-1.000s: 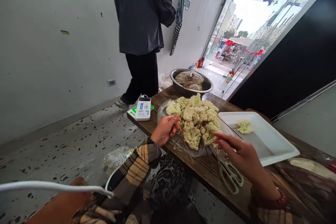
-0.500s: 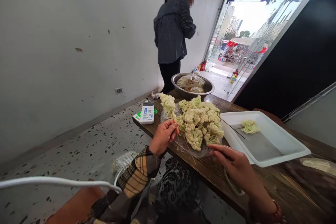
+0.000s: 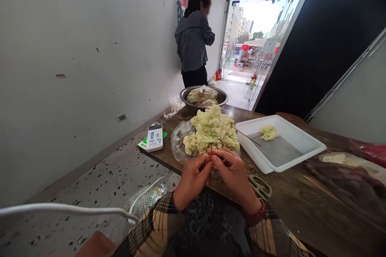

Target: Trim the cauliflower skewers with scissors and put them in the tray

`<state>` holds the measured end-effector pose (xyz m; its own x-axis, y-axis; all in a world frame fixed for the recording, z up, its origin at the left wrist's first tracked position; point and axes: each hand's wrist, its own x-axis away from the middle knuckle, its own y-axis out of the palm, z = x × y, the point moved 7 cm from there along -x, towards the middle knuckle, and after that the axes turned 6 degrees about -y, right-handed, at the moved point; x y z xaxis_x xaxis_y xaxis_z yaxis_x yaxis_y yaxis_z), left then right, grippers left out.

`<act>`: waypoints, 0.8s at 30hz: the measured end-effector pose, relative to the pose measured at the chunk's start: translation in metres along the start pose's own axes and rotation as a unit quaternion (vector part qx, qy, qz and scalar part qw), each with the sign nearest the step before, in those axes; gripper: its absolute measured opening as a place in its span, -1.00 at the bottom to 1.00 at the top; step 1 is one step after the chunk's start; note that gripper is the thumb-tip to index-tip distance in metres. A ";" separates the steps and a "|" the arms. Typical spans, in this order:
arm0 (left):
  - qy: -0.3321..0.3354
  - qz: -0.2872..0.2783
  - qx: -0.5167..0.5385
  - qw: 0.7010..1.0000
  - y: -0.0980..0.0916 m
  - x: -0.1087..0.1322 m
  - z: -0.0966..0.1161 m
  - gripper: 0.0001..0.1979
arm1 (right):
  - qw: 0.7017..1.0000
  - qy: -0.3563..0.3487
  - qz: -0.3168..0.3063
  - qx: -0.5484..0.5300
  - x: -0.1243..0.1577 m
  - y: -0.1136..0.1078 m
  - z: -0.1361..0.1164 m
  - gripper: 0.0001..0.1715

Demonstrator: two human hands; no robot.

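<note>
My left hand (image 3: 192, 176) and my right hand (image 3: 233, 174) meet in front of me, both closed, their fingertips pinched around the thin stick of a cauliflower skewer (image 3: 211, 147). Pale florets rise above the fingers and overlap the cauliflower pile (image 3: 227, 138) behind, so where one ends and the other begins is hard to tell. The pile lies on a clear plastic bag (image 3: 177, 138) on the dark wooden table (image 3: 289, 204). Beside my right wrist lie scissors (image 3: 259, 186) with greenish handles.
A white tray (image 3: 304, 150) at the right holds a cauliflower piece (image 3: 269, 132). A metal basin (image 3: 221, 98) with bagged skewers stands at the back. At the left corner sits a white device (image 3: 155, 138). Another person (image 3: 193, 42) stands beyond the table. A white cable (image 3: 69, 209) crosses lower left.
My right hand has left the pile's right edge and joined my left hand at the skewer. The skewer has come in front of the pile. The view has swung right.
</note>
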<state>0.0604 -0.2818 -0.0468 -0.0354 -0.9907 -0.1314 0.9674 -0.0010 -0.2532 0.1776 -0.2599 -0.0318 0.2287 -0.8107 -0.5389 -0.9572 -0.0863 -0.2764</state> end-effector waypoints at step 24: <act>-0.002 0.005 -0.021 1.000 0.031 0.001 0.008 -0.67 | 0.997 0.020 0.076 -0.006 0.018 -0.028 0.010 -0.73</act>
<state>0.0924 -0.2841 -0.0474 -0.0252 -0.9911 -0.1304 0.9566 0.0139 -0.2910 0.2105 -0.2661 -0.0412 0.0732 -0.8373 -0.5418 -0.9824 0.0332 -0.1840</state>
